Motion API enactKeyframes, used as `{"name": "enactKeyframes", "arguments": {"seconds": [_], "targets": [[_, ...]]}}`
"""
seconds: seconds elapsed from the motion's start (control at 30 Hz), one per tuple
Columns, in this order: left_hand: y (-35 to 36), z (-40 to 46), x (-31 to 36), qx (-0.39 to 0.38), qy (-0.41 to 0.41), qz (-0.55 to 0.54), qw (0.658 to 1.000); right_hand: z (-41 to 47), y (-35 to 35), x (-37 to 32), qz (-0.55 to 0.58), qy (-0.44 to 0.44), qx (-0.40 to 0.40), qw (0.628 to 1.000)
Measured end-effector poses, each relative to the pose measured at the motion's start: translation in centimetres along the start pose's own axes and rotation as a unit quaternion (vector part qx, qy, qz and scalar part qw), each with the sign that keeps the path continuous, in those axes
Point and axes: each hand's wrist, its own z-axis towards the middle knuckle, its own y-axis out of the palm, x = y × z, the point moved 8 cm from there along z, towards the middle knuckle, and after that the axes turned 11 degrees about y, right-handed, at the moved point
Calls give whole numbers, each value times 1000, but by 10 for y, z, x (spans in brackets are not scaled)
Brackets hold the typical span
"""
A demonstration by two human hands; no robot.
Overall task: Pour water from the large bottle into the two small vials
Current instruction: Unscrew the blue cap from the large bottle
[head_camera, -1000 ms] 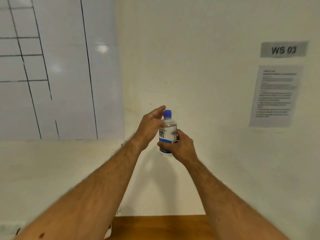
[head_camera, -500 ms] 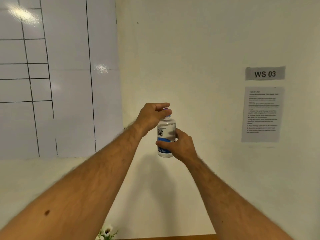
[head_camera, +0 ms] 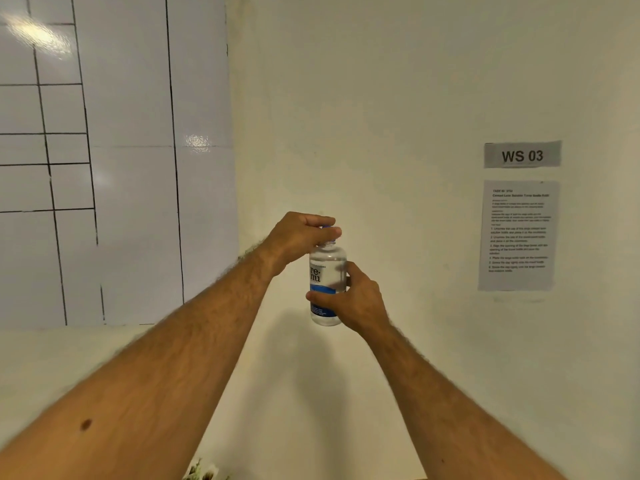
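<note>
We hold the bottle (head_camera: 327,271) upright in the air before the wall (head_camera: 381,98), at arm's length. Our right hand (head_camera: 358,301) wraps its fingers round the lower body over the blue label, while our left hand (head_camera: 299,237) curls over the top, fingertips pinching the blue cap (head_camera: 327,227).

You only catch thin wooden tabletop sliver (head_camera: 414,478) at bottom edge. Flower sprig (head_camera: 204,474) pokes up left of it; base out of frame, contact unclear.
</note>
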Motion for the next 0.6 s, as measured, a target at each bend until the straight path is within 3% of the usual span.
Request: {"name": "enactKeyframes", "arguments": {"seconds": [0.33, 0.47, 0.6], "targets": [[3, 3, -3, -6, -3, 9, 1000, 1, -3, 3, -6, 6, 1, 1000], [-1, 3, -5, 30, 5, 22, 999, 1, -2, 3, -2, -1, 1, 1000], [-12, -5, -7, 88, 4, -61, 994, 0, 0, 4, 6, -16, -1, 1000]]}}
